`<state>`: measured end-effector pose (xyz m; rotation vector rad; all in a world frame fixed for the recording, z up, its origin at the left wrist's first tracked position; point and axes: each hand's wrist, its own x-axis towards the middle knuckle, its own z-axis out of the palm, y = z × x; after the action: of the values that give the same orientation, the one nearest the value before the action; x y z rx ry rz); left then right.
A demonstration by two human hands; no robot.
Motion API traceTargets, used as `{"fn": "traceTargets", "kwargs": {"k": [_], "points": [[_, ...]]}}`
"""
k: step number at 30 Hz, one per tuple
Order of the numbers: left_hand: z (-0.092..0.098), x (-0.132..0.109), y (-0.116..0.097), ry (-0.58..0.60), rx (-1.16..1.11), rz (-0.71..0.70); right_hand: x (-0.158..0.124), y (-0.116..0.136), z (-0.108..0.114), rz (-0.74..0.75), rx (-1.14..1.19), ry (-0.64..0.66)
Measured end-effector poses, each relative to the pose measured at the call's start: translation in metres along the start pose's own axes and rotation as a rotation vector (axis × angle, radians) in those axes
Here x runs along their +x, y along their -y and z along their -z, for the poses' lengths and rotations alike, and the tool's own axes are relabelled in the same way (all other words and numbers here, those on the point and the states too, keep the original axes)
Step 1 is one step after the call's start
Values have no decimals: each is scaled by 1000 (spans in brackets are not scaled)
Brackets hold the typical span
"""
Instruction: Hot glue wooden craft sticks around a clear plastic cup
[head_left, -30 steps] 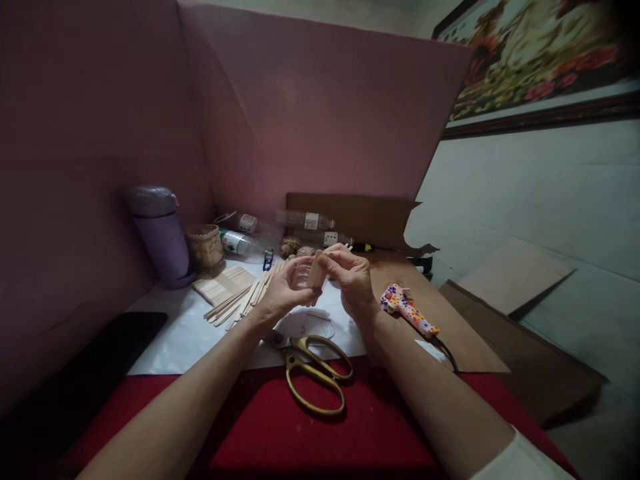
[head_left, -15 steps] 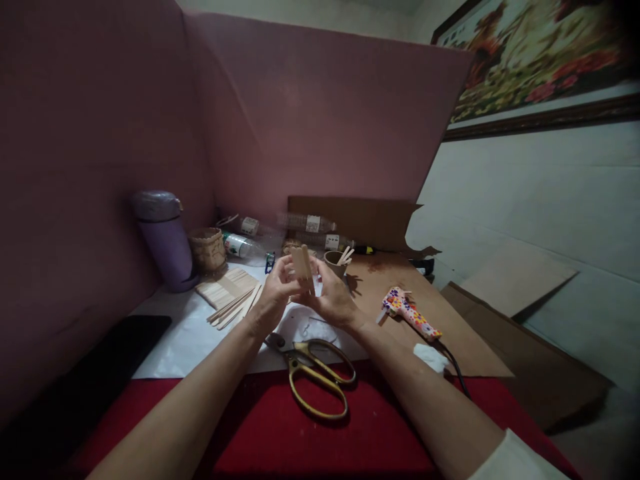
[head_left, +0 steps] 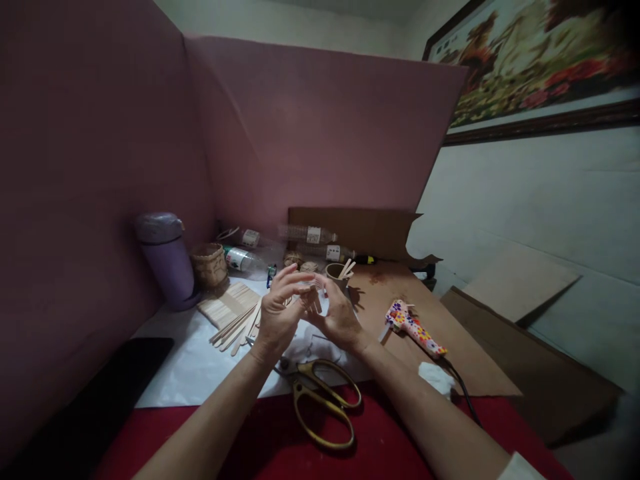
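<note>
Wooden craft sticks point(head_left: 313, 301), side by side in a small piece, are between my two hands above the table. My left hand point(head_left: 281, 312) is closed on them with curved fingers, and its fingers hide much of the piece. On the other side, my right hand point(head_left: 341, 317) grips the same sticks with thumb and fingers. Below the hands lie scissors point(head_left: 296, 390) with gold-coloured handles, across the white paper and red cloth. To the left, loose craft sticks point(head_left: 240, 329) lie by a banded bundle of sticks point(head_left: 225, 307).
A flowered glue gun point(head_left: 413, 328) with a cord rests on brown cardboard point(head_left: 465, 363), near a crumpled white tissue point(head_left: 436, 380). Behind the hands stand a cup point(head_left: 336, 272) holding sticks, plastic bottles point(head_left: 245, 260), a woven basket point(head_left: 209, 265) and a purple tumbler point(head_left: 167, 267).
The sticks have turned from showing their broad face upright to a tilted, more edge-on view, now largely covered by my fingers. The whole scene sits slightly lower in view.
</note>
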<state>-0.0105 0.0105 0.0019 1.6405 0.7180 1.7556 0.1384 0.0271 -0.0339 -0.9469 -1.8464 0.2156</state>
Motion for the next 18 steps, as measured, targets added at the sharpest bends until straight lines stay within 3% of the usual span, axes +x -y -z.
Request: {"fn": "traceTargets", "kwargs": {"k": [12,18], "points": [[2,-4,8,59,12,2,-10,-4,0,-27,-10,-11],[4,-4,9,78,44,86,-13,-5,-1,-22,-13,-18]]}}
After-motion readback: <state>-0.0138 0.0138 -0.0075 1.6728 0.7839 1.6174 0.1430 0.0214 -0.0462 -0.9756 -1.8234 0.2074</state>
